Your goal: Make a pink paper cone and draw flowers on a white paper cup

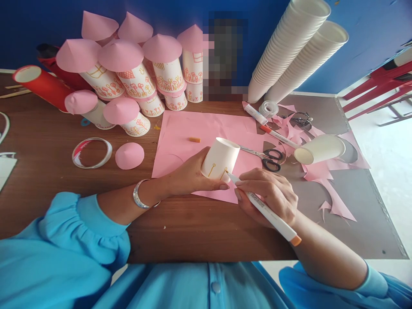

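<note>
A white paper cup (222,155) is held tilted in my left hand (202,174), its fingers wrapped round the side and base. Two thin yellow-orange stems with small round tops are drawn on the cup. My right hand (270,195) grips a white marker (270,214) with an orange end, and the marker's tip touches the cup at the right-hand drawing. Beneath the cup lies a pink paper sheet (206,124), with a small orange cap (194,139) on it. Black-handled scissors (272,159) rest just right of the cup.
Decorated cup towers with pink cone roofs (120,56) stand at the back left. A tape ring (92,153) and a pink cone (129,156) lie left. Tall cup stacks (289,43) lean at the back right, near paper scraps (337,201), a loose cup (320,149) and a red-capped marker (279,136).
</note>
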A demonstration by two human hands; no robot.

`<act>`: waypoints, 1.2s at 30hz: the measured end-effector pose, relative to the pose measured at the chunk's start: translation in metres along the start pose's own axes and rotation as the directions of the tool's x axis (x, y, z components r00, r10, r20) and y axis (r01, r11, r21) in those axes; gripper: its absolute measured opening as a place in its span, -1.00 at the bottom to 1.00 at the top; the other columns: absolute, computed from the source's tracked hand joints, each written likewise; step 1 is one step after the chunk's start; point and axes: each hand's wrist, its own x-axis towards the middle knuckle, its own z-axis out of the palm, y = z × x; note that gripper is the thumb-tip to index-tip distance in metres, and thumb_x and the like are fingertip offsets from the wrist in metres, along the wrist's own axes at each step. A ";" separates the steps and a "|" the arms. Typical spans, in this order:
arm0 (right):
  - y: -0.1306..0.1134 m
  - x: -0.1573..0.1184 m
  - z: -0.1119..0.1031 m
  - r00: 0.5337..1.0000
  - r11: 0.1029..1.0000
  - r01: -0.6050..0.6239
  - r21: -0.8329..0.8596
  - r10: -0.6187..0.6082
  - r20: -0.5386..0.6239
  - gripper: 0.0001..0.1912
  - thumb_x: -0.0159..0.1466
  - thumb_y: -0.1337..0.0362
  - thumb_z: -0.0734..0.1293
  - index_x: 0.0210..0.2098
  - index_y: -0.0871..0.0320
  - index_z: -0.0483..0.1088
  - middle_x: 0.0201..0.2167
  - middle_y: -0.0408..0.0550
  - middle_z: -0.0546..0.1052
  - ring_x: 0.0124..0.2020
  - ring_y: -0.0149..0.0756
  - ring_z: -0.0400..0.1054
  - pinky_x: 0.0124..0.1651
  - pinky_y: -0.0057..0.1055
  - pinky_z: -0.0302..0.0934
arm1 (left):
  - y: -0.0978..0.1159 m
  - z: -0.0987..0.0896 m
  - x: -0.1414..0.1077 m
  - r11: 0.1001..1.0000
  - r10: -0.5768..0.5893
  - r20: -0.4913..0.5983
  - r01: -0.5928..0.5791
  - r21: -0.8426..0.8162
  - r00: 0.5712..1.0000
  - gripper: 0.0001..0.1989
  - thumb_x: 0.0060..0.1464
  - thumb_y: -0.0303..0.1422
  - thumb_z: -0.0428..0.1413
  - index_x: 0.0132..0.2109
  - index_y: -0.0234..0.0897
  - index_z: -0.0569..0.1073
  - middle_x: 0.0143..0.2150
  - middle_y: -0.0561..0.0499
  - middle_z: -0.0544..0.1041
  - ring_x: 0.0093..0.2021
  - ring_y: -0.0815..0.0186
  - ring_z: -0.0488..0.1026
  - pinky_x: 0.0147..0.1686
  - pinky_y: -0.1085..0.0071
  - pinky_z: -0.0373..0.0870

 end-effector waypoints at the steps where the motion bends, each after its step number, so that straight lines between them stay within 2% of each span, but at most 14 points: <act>1: 0.000 0.000 0.000 1.000 1.000 0.004 0.001 -0.004 0.000 -0.80 0.27 0.50 0.37 -0.15 0.16 0.36 -0.46 -0.08 0.56 -0.50 -0.37 0.47 -0.46 -0.45 0.41 | 0.000 0.000 0.000 1.000 -0.001 -0.002 0.001 0.003 1.000 -0.19 -0.14 -0.09 0.45 0.16 -0.22 0.28 0.04 -0.11 0.48 0.03 0.09 0.45 -0.10 0.22 0.42; 8: -0.001 0.000 0.000 1.000 1.000 -0.004 0.020 0.004 0.008 -0.80 0.22 0.53 0.39 -0.20 0.19 0.40 -0.46 -0.05 0.56 -0.49 -0.33 0.50 -0.43 -0.45 0.42 | 0.002 0.000 0.001 1.000 -0.005 -0.003 0.005 0.007 1.000 -0.19 -0.15 -0.07 0.45 0.15 -0.23 0.28 0.06 -0.12 0.47 0.03 0.09 0.44 -0.10 0.22 0.42; 15: 0.000 0.000 0.000 1.000 1.000 0.004 0.005 -0.004 0.015 -0.81 0.29 0.49 0.36 -0.15 0.16 0.36 -0.44 -0.06 0.57 -0.48 -0.37 0.48 -0.44 -0.45 0.43 | 0.001 0.000 0.000 1.000 -0.012 -0.004 0.012 0.005 1.000 -0.17 -0.15 -0.07 0.45 0.17 -0.23 0.26 0.05 -0.13 0.47 0.05 0.07 0.44 -0.10 0.21 0.43; 36: -0.001 0.001 0.002 1.000 1.000 0.008 0.021 -0.009 0.024 -0.84 0.28 0.52 0.36 -0.20 0.19 0.37 -0.47 -0.03 0.57 -0.49 -0.35 0.47 -0.44 -0.43 0.39 | 0.000 0.000 0.000 0.999 0.008 0.002 -0.008 0.034 1.000 -0.18 -0.14 -0.06 0.44 0.17 -0.24 0.27 0.03 -0.12 0.48 0.05 0.06 0.45 -0.09 0.19 0.45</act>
